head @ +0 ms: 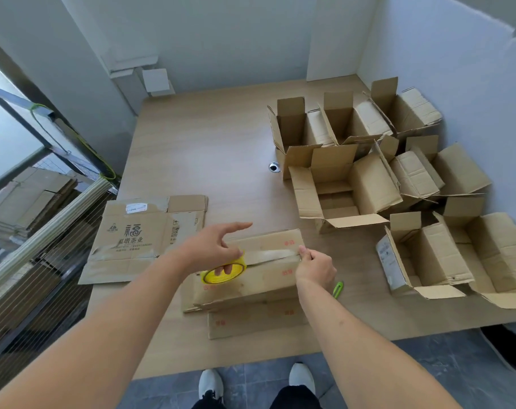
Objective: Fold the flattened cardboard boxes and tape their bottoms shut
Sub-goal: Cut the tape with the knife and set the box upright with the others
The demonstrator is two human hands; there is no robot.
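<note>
Pale wooden surface against white walls, grey tiled floor below. Folded open boxes clustered at far right; flattened box with printed characters lying at left. Near the front edge, brown cardboard box bottom up, red marks on flaps. Left hand, fingers curled through yellow tape roll. Right hand pinching the tape strip at the seam's right end. Green cutter just beside.
</note>
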